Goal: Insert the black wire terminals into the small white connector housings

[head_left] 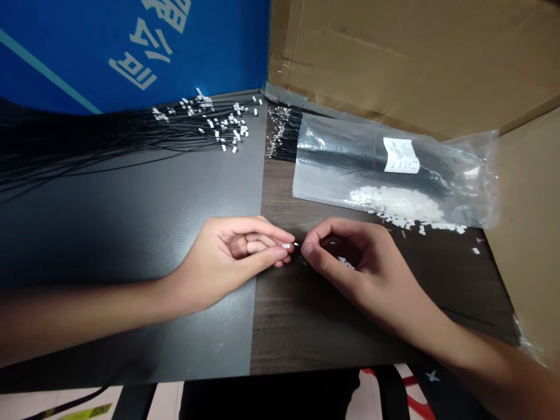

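My left hand (238, 254) is closed in a pinch, with a small white connector housing (286, 246) between thumb and forefinger. Facing it, my right hand (350, 251) pinches a thin wire whose tiny bright metal terminal (296, 244) points at the housing. Most of that wire is hidden by the fingers. Fingertips of the two hands are close together but apart. Several small white pieces (345, 262) show through the gap of my right hand; I cannot tell whether they lie in the palm or on the table.
Black wires with white housings (227, 125) lie at the back left. Behind my right hand, a clear plastic bag (332, 181) covers black wires with bare terminals (280, 131); loose white housings (398, 207) are heaped on its front edge. A blue panel (210, 46) and cardboard (371, 58) wall the back.
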### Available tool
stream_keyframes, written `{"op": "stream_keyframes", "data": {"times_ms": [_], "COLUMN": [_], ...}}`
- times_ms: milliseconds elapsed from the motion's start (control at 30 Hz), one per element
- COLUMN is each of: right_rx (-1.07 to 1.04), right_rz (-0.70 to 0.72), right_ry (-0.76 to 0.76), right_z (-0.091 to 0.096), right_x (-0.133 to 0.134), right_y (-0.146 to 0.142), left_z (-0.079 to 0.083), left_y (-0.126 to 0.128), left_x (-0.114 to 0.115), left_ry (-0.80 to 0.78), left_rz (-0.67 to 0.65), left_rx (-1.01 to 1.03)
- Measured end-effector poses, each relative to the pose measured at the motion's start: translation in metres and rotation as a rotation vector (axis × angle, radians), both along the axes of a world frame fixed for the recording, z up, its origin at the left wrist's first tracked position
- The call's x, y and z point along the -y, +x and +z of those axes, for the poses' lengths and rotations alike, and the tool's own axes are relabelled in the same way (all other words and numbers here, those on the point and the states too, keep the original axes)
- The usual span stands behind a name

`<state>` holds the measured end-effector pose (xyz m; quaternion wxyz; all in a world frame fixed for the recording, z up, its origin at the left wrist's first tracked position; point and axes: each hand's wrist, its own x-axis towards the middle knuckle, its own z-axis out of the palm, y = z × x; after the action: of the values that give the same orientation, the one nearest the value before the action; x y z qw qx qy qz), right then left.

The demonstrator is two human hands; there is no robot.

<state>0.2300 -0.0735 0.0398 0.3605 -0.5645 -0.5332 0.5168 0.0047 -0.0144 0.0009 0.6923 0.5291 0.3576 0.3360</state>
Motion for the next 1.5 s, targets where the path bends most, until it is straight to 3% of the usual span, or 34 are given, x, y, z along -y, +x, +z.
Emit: {"op": "stream_keyframes", "data": {"times_ms": [300,767,1000,1500], "right_rx": [0.007,0.007,-0.018,0.013], "right_rz": [0.005,0.022,0.07,0.064], "right_ry": [-0.003,-0.021,-0.103,-0.078], "right_z": [0.0008,0.0007,-0.003,-0.0022], "right_x": [-0.0007,-0.0001,-0.0008,-0.001], "right_y": [0.0008,0.0,0.0017,0.0004], "left_z": [-0.0008,-0.0021,-0.0006,-0.0011], "left_y": [0.0004,0.0016,0.0016,0.0021], "left_x": [-0.0009,0.0011,0.0004,0.0003], "left_ry": [0.095,-0.081,-0.121,-0.039], "left_rz": [-0.01,0.008,0.0,0.013], "left_rx": [0.012,0.058,0.05,0.005]}}
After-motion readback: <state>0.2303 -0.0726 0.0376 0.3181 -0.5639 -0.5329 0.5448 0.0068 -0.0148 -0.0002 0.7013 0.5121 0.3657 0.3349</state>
